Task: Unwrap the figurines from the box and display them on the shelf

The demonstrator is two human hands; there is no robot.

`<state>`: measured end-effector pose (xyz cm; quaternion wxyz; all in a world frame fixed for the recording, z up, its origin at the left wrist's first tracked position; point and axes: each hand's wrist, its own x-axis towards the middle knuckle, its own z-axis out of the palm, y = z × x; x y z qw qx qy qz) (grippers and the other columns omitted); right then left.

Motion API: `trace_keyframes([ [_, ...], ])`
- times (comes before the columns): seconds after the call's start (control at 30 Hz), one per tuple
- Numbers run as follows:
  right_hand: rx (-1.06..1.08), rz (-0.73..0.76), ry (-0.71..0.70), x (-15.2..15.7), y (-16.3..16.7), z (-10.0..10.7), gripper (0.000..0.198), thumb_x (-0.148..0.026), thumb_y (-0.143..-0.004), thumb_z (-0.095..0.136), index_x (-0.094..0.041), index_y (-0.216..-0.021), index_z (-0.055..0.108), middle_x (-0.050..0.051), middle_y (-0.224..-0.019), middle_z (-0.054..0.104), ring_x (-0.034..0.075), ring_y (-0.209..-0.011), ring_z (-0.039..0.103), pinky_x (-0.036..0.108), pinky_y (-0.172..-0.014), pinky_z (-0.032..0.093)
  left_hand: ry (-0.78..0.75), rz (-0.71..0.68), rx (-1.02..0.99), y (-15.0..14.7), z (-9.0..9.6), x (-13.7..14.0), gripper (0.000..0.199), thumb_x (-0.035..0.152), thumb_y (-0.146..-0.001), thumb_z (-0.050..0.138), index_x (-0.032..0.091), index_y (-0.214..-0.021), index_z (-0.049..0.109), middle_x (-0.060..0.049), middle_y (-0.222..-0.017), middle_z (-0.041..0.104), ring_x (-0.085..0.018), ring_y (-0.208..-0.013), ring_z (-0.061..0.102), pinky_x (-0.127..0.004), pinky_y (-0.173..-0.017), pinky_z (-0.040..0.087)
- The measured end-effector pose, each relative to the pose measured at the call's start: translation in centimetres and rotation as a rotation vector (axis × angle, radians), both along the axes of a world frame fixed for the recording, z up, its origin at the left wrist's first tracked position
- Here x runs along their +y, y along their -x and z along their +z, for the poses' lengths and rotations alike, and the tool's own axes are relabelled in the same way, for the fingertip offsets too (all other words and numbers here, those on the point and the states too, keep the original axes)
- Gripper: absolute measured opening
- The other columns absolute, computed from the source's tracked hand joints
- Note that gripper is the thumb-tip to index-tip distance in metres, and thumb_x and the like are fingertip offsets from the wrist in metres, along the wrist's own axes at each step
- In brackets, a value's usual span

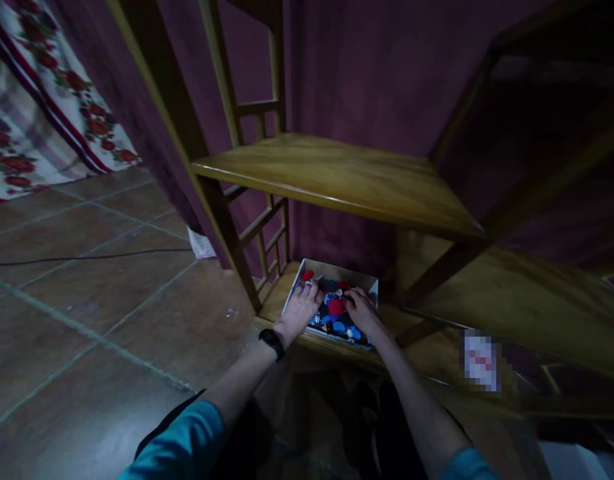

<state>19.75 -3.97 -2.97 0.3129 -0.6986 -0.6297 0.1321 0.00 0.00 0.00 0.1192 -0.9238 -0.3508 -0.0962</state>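
Note:
A shallow open box [377, 291] with pale sides sits on the bottom shelf. Small red, blue and dark pieces, some like toy figures, fill it; a round red piece [337, 307] lies near the middle. Over the left part of the contents is my left hand [305, 301], its fingers bent and apart, touching pieces. A dark band [272, 343] circles that wrist. From the right, my right hand [361, 308] reaches into the box with curled fingers near a dark piece. What its fingertips hold is too small to make out.
Above the box juts a wooden shelf board [337, 177]. A slatted wooden side [261, 227] stands at the left. A blurred white and red item [481, 360] lies at the right. A black cable [87, 257] crosses the tiled floor [47, 333] near a flowered curtain [51, 100].

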Motion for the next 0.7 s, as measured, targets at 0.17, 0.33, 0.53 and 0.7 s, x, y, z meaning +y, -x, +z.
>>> trace_keyframes([
  [0.17,-0.161,0.066,0.065,-0.5,-0.1,-0.7,0.029,-0.017,-0.078,0.045,-0.022,-0.103,0.06,0.007,-0.111,0.057,0.02,-0.103,0.054,0.034,-0.091,0.04,-0.042,0.024,0.012,-0.7,-0.7,-1.1,0.037,0.007,-0.082,0.035,0.011,-0.116,0.051,-0.021,-0.13,0.044,-0.026,-0.113,0.047,-0.044,-0.09,0.037],
  [0.33,-0.264,0.173,0.127,-1.5,1.1,-0.4,0.026,-0.019,-0.079,0.047,-0.025,-0.1,0.062,0.007,-0.119,0.052,0.021,-0.103,0.055,0.032,-0.085,0.043,-0.079,0.068,0.015,-1.4,-0.9,-1.8,0.039,0.007,-0.083,0.034,0.01,-0.118,0.051,-0.021,-0.13,0.044,-0.028,-0.118,0.044,-0.044,-0.091,0.037],
  [0.53,-0.259,0.266,0.138,-2.4,2.3,1.4,0.026,-0.019,-0.082,0.043,-0.025,-0.098,0.062,0.005,-0.117,0.054,0.019,-0.097,0.058,0.029,-0.083,0.043,-0.098,0.071,0.008,-1.6,-1.0,-2.3,0.04,0.007,-0.083,0.032,0.008,-0.117,0.052,-0.021,-0.132,0.042,-0.028,-0.118,0.043,-0.045,-0.091,0.036],
  [0.7,-0.15,0.253,0.075,-2.1,1.4,2.4,0.028,-0.018,-0.083,0.039,-0.024,-0.1,0.061,0.003,-0.105,0.06,0.017,-0.094,0.058,0.028,-0.086,0.042,-0.104,0.085,0.012,-1.6,-1.0,-2.8,0.042,0.006,-0.082,0.033,0.009,-0.121,0.05,-0.021,-0.134,0.041,-0.029,-0.119,0.042,-0.046,-0.092,0.035],
])
